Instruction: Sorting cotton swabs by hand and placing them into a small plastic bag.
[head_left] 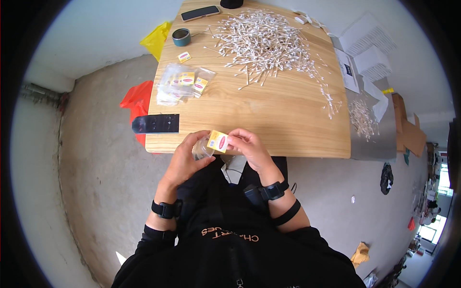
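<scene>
Just off the table's front edge, my left hand [185, 158] is closed on a small clear plastic bag [201, 150], which bulges a little. My right hand [249, 149] pinches a yellow and white printed card [218, 141] by its right side. The card lies over the upper part of the bag, and I cannot tell whether any of it is inside. Left of centre on the wooden table [269, 122] is a pile of clear bags [168, 93] with several similar yellow cards [186, 78] on it. A single card [184, 57] rests just beyond.
A large heap of cotton swabs [269, 41] covers the far table, with strays trailing right. A teal round tin [181, 37], a phone [200, 13] and a dark flat strip [156, 123] lie along the left. More swabs [362, 117] sit on the grey surface at right.
</scene>
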